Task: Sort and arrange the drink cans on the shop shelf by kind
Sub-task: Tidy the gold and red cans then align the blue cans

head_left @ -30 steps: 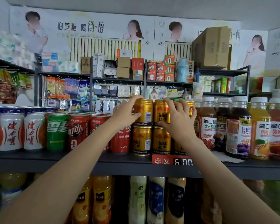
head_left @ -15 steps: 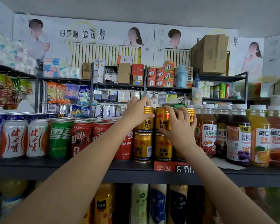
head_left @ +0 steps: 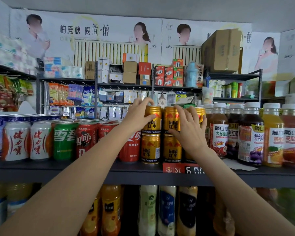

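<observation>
Gold Red Bull cans stand two high in the middle of the dark shelf (head_left: 58,171). My left hand (head_left: 138,114) grips the upper left gold can (head_left: 152,122), fingers curled over its top and thumb across its front. My right hand (head_left: 189,132) lies spread on the neighbouring upper cans: its thumb touches the upper middle gold can (head_left: 171,120), and its straight fingers cover the one behind, beside the upper right gold can (head_left: 201,114). Lower gold cans (head_left: 150,149) stand beneath. To the left are red cola cans (head_left: 129,149), a green Sprite can (head_left: 64,140) and white cans (head_left: 15,140).
Juice bottles (head_left: 250,138) with white caps crowd the shelf right of the gold cans. A red price tag (head_left: 182,169) hangs on the shelf edge. Tall bottles (head_left: 147,210) fill the shelf below. Boxes and packets sit on racks behind.
My left hand has slid from the can's side up over its top. My right hand's fingers have straightened and spread. The view has tilted up a little.
</observation>
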Demonstrator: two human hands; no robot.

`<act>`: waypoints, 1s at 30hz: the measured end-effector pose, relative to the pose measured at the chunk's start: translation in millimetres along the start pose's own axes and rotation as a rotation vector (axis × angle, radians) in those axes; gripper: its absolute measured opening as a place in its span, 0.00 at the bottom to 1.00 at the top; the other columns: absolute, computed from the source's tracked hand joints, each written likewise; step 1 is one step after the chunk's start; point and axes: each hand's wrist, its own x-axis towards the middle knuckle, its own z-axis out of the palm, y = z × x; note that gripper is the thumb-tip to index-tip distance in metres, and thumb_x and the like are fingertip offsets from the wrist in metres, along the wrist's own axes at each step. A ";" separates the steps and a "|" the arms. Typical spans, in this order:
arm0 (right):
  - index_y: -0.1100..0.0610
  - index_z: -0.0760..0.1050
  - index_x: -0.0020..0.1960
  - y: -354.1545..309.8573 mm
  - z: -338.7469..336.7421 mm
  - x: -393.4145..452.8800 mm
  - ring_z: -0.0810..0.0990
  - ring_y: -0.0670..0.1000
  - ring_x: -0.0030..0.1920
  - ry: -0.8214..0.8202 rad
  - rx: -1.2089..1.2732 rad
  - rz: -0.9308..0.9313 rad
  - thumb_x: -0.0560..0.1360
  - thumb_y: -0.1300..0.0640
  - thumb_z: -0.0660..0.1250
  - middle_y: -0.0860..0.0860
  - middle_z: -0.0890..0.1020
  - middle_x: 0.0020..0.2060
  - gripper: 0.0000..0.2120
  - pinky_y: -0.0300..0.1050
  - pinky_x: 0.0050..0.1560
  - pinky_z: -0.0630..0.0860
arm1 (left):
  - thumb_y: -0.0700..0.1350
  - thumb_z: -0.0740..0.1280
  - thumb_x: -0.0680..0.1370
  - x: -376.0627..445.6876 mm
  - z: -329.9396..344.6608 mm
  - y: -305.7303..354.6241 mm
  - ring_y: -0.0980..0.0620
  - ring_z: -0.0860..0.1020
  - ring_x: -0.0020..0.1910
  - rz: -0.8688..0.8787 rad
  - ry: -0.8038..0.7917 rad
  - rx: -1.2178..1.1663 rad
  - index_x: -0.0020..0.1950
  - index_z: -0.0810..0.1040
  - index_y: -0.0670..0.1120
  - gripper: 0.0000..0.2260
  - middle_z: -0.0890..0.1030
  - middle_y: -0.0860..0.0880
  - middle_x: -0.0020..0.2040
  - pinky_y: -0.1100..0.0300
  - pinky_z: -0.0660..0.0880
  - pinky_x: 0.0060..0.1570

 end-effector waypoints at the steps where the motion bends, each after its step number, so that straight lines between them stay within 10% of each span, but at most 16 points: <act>1: 0.49 0.46 0.76 4.3 -0.1 -3.0 0.46 0.52 0.76 0.054 0.047 0.003 0.76 0.48 0.64 0.52 0.56 0.75 0.36 0.59 0.72 0.41 | 0.47 0.65 0.77 -8.4 3.2 -1.7 0.42 0.66 0.66 -0.012 0.068 -0.003 0.67 0.65 0.51 0.20 0.65 0.45 0.67 0.50 0.64 0.64; 6: 0.55 0.49 0.76 36.8 -3.1 -17.4 0.60 0.58 0.72 0.088 0.552 0.386 0.75 0.54 0.66 0.57 0.61 0.72 0.36 0.57 0.70 0.60 | 0.57 0.66 0.74 -61.6 36.0 -19.6 0.47 0.55 0.74 0.027 0.107 0.370 0.76 0.46 0.55 0.38 0.62 0.45 0.73 0.46 0.37 0.70; 9: 0.57 0.50 0.75 45.8 2.9 -25.9 0.69 0.57 0.66 -0.161 0.708 0.488 0.74 0.54 0.68 0.53 0.69 0.67 0.37 0.56 0.66 0.68 | 0.62 0.68 0.69 -59.2 35.5 -25.3 0.48 0.59 0.72 0.030 0.107 0.412 0.75 0.43 0.57 0.44 0.67 0.46 0.70 0.45 0.38 0.70; 22: 0.57 0.48 0.75 36.5 22.0 -33.0 0.64 0.61 0.68 -0.035 0.573 0.502 0.72 0.52 0.70 0.60 0.64 0.69 0.41 0.57 0.67 0.64 | 0.64 0.68 0.67 -56.4 43.7 -29.8 0.49 0.63 0.68 0.081 0.207 0.363 0.75 0.48 0.55 0.44 0.69 0.48 0.66 0.52 0.39 0.70; 30: 0.57 0.64 0.69 -51.3 7.6 -29.8 0.62 0.55 0.66 0.279 0.415 -0.047 0.73 0.56 0.70 0.58 0.65 0.67 0.27 0.46 0.64 0.61 | 0.48 0.65 0.76 -81.3 -4.7 -62.8 0.51 0.60 0.71 0.066 0.416 0.261 0.74 0.56 0.52 0.29 0.65 0.49 0.70 0.47 0.49 0.73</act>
